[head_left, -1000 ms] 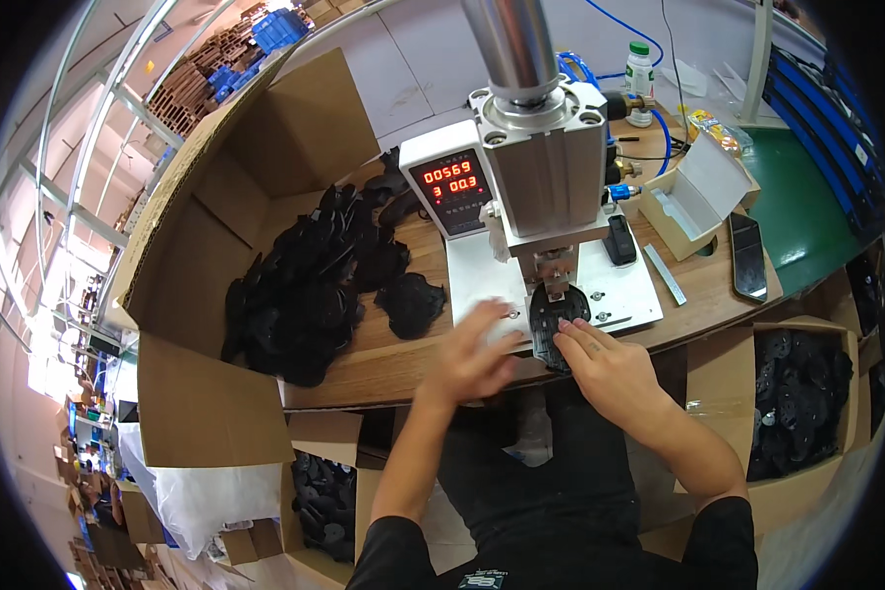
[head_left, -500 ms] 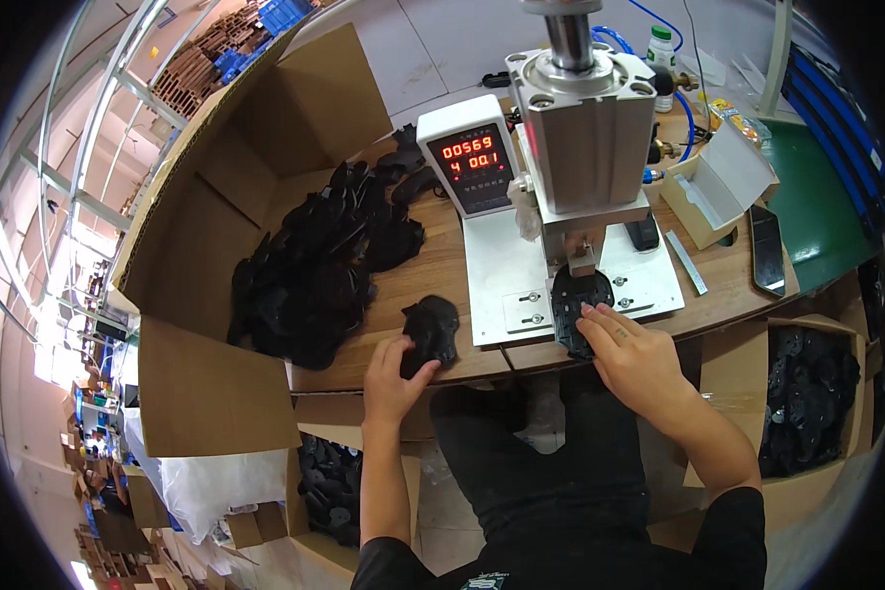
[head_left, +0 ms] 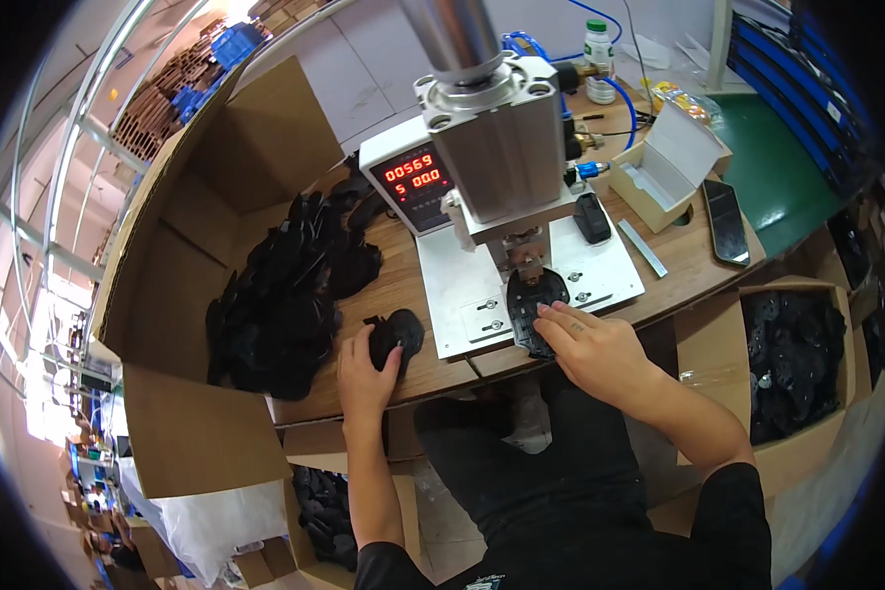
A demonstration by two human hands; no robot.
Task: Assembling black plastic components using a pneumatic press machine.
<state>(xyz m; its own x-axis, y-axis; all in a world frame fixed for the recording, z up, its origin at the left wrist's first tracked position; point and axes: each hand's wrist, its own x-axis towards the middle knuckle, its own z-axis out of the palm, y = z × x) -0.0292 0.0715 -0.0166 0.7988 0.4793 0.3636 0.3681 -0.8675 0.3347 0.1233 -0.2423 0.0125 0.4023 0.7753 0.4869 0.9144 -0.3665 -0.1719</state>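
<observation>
My right hand (head_left: pixel 600 356) holds the near end of a black moulded plastic part (head_left: pixel 541 290), which lies on the white base plate (head_left: pixel 442 295) of a metal press (head_left: pixel 497 138). The far end of that part sits under the press head (head_left: pixel 526 254), which appears to touch it. On the wooden table to the left, my left hand (head_left: pixel 366 382) has its thumb and fingers curled round another black plastic part (head_left: pixel 405 334). Its underside and part of its near edge are hidden.
A large open carton (head_left: pixel 202 423) with a heap of black parts (head_left: pixel 275 305) stands left. A carton of black parts (head_left: pixel 795 359) sits lower right, another carton (head_left: pixel 324 516) lower left. A counter box (head_left: pixel 403 182), small white box (head_left: pixel 659 177), phone (head_left: pixel 726 224) and bottle (head_left: pixel 598 59) surround the press.
The whole view has shifted, with the press now further left. My left fingers reach further over the loose part, which has turned. My right hand stays on its part. The counter's lower digits differ.
</observation>
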